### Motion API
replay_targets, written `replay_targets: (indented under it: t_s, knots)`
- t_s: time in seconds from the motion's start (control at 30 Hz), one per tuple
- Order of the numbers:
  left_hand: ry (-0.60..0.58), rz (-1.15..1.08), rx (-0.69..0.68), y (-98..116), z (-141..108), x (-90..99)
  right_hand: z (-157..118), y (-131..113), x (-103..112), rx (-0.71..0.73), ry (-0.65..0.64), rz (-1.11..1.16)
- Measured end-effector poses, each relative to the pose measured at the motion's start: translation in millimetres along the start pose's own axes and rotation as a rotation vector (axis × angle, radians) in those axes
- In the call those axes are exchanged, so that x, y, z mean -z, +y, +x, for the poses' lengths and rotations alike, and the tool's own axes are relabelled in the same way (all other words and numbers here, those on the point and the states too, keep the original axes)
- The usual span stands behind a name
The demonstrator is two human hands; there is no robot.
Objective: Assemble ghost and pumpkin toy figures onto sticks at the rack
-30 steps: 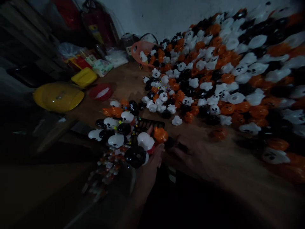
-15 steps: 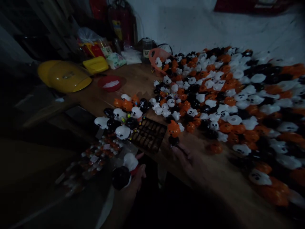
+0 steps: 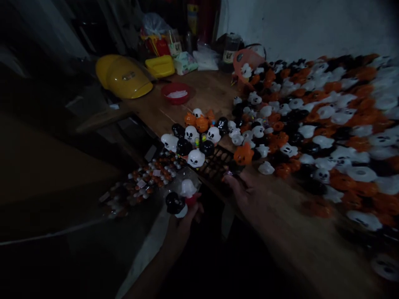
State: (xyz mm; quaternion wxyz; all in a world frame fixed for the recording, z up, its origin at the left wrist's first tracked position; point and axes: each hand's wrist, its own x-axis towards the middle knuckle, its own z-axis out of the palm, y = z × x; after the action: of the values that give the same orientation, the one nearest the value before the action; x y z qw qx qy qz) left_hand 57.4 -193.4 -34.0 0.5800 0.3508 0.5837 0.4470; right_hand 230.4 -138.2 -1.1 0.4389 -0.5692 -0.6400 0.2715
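My left hand [image 3: 186,216] is closed around two small figures, one with a black head [image 3: 174,202] and one with a white head [image 3: 188,188] and a red body. My right hand [image 3: 238,187] is closed at the near edge of a dark compartment tray [image 3: 215,164]; an orange-headed figure [image 3: 243,154] with a dark lower part stands at its fingers. White, black and orange figures [image 3: 196,158] cluster over the tray's left part. A crumpled clear plastic bag [image 3: 187,174] lies behind my left hand's figures.
A large pile of white, orange and black heads [image 3: 324,141] covers the right side. Bagged small figures [image 3: 143,182] lie lower left. Farther back are a red bowl [image 3: 176,94], a yellow visor [image 3: 124,77], a pink basket [image 3: 246,62] and a jar [image 3: 230,50].
The view has shifted, so the tabletop things appear farther right. My left hand keeps its two figures. My right hand has moved closer to the tray, with the orange-headed figure still at its fingers.
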Motion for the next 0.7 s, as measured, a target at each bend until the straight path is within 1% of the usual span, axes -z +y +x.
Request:
replay_targets:
  t_s: [0.17, 0.23, 0.3, 0.37, 0.43, 0.5, 0.57, 0.63, 0.7]
  knots:
    - [0.004, -0.021, -0.036, -11.9, 9.7, 11.8, 9.2, -2.3, -20.6, -0.12, 0.019, 0.027]
    - [-0.012, -0.045, -0.025, -15.2, 14.3, 12.3, 10.4, 1.1, -28.4, -0.143, 0.001, 0.03]
    - [-0.026, -0.084, -0.021, -16.4, 19.4, 10.1, 10.5, 6.7, -34.7, -0.133, -0.022, 0.006]
    - [-0.028, -0.098, -0.043, -15.5, 23.7, 6.2, 9.6, 13.2, -38.7, -0.077, -0.019, -0.056]
    - [-0.031, -0.096, -0.076, -12.6, 25.9, 1.5, 8.2, 19.0, -40.8, 0.016, 0.02, -0.128]
    - [-0.047, -0.118, -0.08, -8.4, 25.1, -2.7, 6.9, 22.9, -41.5, 0.117, 0.059, -0.175]
    - [-0.066, -0.134, -0.077, -4.0, 22.4, -5.8, 5.9, 25.2, -41.7, 0.191, 0.069, -0.208]
    - [-0.054, -0.122, -0.089, -1.2, 19.5, -6.8, 5.0, 26.2, -42.2, 0.228, 0.063, -0.254]
    - [-0.018, -0.076, -0.113, -0.9, 17.6, -5.5, 4.3, 26.3, -43.2, 0.24, 0.073, -0.311]
